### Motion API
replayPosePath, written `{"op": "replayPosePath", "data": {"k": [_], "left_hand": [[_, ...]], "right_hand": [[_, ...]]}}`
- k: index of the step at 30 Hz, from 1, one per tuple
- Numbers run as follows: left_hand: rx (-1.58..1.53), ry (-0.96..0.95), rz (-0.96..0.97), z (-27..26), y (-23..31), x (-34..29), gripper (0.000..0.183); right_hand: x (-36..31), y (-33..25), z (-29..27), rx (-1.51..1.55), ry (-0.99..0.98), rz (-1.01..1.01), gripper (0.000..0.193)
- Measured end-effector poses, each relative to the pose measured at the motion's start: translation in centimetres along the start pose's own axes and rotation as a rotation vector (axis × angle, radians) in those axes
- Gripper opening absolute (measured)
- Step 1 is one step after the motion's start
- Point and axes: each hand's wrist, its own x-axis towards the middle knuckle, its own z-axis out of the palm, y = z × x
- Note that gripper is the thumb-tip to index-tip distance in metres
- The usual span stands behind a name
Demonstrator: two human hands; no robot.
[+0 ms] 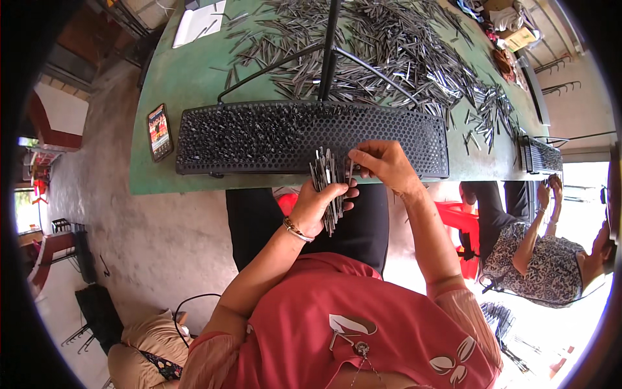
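My left hand [312,209] is closed around a bundle of thin dark metal strips [328,175], held upright at the table's near edge. Just right of the bundle, my right hand [389,170] pinches a single strip [351,170] between thumb and fingers. Beyond both hands is a long black perforated rack [389,133] with rows of small holes. Strips standing on end [240,136] fill its left part and reach thinly along the back edge. Bare holes show across most of the right part.
A big pile of loose strips [395,45] covers the back of the green table [194,81]. A phone [159,133] lies left of the rack, with white paper [199,24] farther back. A black post with braces rises behind the rack. To the right, another person [534,259] works at a similar rack [543,155].
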Motion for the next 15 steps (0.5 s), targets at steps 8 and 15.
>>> {"op": "replayPosePath", "data": {"k": [8,15], "left_hand": [[0.018,-0.008,-0.090,-0.9,-0.6,0.4,0.024],[-0.042,-0.029,-0.096,-0.6,-0.5,0.2,0.026]], "right_hand": [[4.7,-0.4,0.8,0.004,0.493,-0.415,0.021],[6.9,1.3,0.9,-0.356,0.571,-0.622,0.018]]}}
